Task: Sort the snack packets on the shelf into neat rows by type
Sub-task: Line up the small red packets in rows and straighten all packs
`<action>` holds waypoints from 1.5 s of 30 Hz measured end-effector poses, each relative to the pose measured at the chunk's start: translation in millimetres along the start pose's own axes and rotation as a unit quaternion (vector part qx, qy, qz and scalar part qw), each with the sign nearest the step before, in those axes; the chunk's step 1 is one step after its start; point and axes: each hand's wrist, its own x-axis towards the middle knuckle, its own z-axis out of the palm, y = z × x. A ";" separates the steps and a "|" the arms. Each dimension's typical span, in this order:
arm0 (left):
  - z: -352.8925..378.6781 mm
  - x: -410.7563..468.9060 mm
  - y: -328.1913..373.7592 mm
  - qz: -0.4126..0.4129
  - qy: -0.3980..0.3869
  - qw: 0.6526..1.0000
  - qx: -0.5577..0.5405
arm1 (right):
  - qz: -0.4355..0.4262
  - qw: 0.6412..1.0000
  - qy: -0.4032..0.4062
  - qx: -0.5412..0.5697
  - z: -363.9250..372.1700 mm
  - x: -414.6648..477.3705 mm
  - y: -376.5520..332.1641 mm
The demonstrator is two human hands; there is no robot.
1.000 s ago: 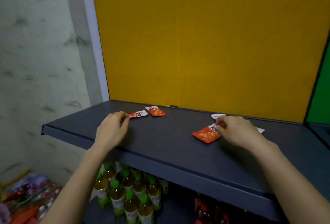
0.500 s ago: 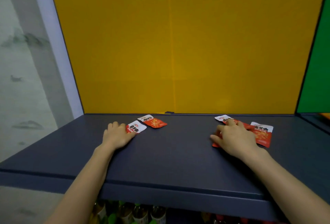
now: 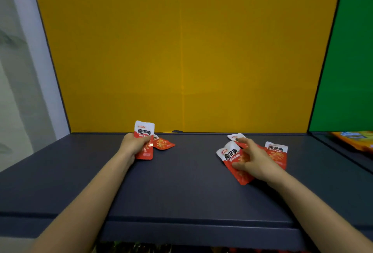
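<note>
Red-and-white packets, five counted, on the dark shelf (image 3: 181, 182), each reading 魔芋爽. Left hand (image 3: 133, 145) is clamping one upright packet (image 3: 143, 137); right hand (image 3: 253, 161) is pinching a tilted packet (image 3: 232, 157). Flat: one (image 3: 163, 143) beside left, one (image 3: 277, 155) right, one (image 3: 235, 137), mostly hidden, probably same type.

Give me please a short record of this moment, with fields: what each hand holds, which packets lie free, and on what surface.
surface: dark grey shelf, yellow back panel
left hand: holds one red and white packet upright
right hand: grips a tilted packet of the same print
free packets: one flat behind the left hand; one flat right of the right hand; one partly hidden behind the right hand
neighbouring shelf: yellow bag before a green panel
</note>
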 end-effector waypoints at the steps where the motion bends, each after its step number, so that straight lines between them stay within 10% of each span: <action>1: 5.9 8.1 -0.2 -0.007 0.016 1.000 -0.007 | 0.000 1.000 -0.005 0.005 -1.6 0.9 2.3; 12: 63.7 32.6 -5.4 0.012 0.118 0.940 0.319 | 0.029 0.993 0.115 0.009 -38.3 58.2 8.1; 23: 60.3 44.4 5.4 0.004 0.060 0.983 0.171 | 0.086 0.970 0.028 -0.224 -22.8 97.6 24.5; 39: 63.9 12.6 23.7 0.111 0.000 0.991 -0.068 | 0.016 0.994 0.095 0.057 -37.4 76.9 16.5; 45: 112.5 -38.9 52.3 0.077 -0.191 0.973 -0.104 | 0.057 0.960 0.143 0.232 -99.6 36.9 40.8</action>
